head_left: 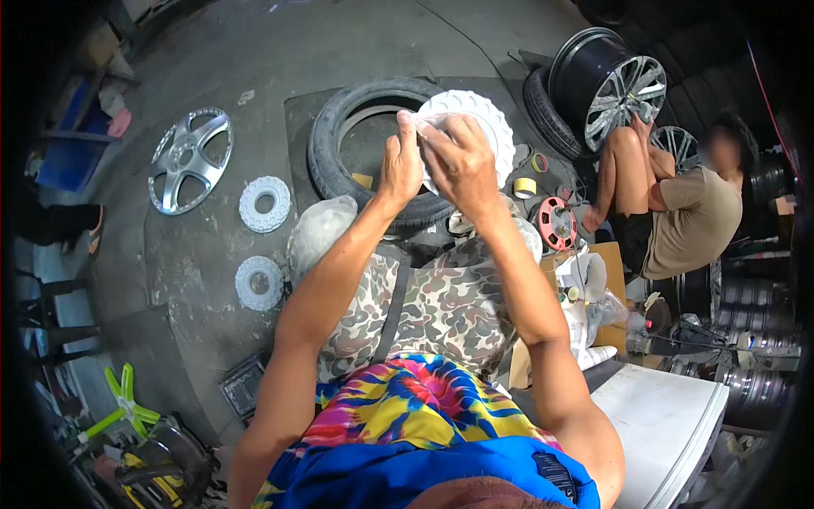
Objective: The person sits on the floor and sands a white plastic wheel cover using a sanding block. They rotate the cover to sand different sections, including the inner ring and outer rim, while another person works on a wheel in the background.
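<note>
A white round disc (482, 109) with a scalloped rim is raised in front of me, above a black tire (329, 127). My left hand (402, 163) is closed at the disc's left edge, its thumb pointing up. Across the disc's face lies my right hand (466, 159), its fingers bent and pressed together near the left thumb. Something thin and whitish shows at those fingertips; I cannot make out what it is. Two similar pale rings, an upper ring (264, 204) and a lower ring (259, 283), lie on the floor to my left.
A silver five-spoke wheel face (191, 161) lies at the left. Right of the tire are a yellow tape roll (525, 187) and a red reel (557, 223). Another person (691, 204) sits at the right by a large wheel (626, 93). A white box-like surface (657, 416) stands near right.
</note>
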`<state>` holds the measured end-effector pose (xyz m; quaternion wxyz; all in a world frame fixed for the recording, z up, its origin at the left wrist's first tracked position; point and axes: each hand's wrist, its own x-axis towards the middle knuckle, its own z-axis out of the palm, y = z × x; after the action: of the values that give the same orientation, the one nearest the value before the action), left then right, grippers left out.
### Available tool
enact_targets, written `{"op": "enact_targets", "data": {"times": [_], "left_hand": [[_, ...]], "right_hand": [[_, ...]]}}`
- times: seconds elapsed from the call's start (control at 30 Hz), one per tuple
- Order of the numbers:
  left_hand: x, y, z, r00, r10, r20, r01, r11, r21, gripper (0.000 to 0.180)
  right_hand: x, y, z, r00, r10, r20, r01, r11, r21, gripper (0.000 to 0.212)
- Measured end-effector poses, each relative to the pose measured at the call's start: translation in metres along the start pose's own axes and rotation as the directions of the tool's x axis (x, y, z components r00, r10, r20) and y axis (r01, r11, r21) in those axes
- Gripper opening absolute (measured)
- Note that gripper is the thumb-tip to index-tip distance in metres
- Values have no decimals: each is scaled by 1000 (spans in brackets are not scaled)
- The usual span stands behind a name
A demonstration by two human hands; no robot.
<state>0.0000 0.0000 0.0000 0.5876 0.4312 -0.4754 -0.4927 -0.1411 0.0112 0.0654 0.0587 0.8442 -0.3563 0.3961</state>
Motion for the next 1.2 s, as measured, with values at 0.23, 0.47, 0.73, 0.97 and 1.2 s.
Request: {"op": "enact_targets", "data": {"times": [0.23, 0.47, 0.73, 0.97, 1.2], "left_hand": [[6, 13, 5, 988, 22, -154, -47, 986, -157, 86], [18, 18, -31, 992, 123, 2, -120, 971, -207, 64], [8, 33, -22, 994, 107, 9, -104, 981, -163, 57], [8, 23, -19, 987, 126, 102, -118, 989, -87, 61], [11, 6, -29, 970, 239, 41, -243, 953, 179, 64]], "right_hand": [[5, -12, -21, 998, -57, -2, 57, 996, 68, 34], [-41, -20, -67, 980, 109, 169, -87, 987, -134, 42], [-36, -11, -53, 972, 232, -37, -235, 961, -148, 35], [6, 5, -43, 994, 96, -49, -100, 990, -97, 28], [-8, -11, -40, 888, -112, 446, 189, 973, -133, 22]]}}
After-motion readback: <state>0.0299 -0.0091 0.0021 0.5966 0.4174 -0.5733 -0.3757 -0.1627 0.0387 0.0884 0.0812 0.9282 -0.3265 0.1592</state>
